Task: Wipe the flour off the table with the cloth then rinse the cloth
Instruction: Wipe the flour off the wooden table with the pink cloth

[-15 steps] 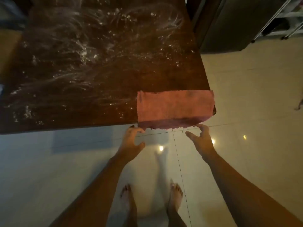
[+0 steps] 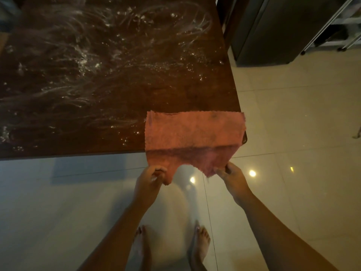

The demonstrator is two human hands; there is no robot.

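Pinching, both hands? (A)

Yes. Left hand point(image 2: 150, 178) pinches one hanging corner of the cloth point(image 2: 193, 132), thumb against curled fingers. Right hand point(image 2: 232, 175) pinches the other hanging corner the same way. (B)

Cloth location? (A)

On the near right corner of the table point(image 2: 185, 90). Most of it lies flat on top, and a strip hangs over the table's near edge down to the hands. (B)

Flour? (A)

Flour point(image 2: 84, 57) lies in streaks and clumps over the table's middle and far side, apart from the cloth. Only specks just beside it. (B)

Step? (A)

My read: taking up the cloth to begin wiping. Lift both corners evenly, then fold it into a pad under one palm. Start at the table's far side with flat, overlapping strokes and gather the flour into one pile on the table. Don't sweep it off the near edge onto the floor point(image 2: 293, 133). (B)

Risk? (A)

Thin streaks may just smear. Can't tell if the cloth is damp. (B)
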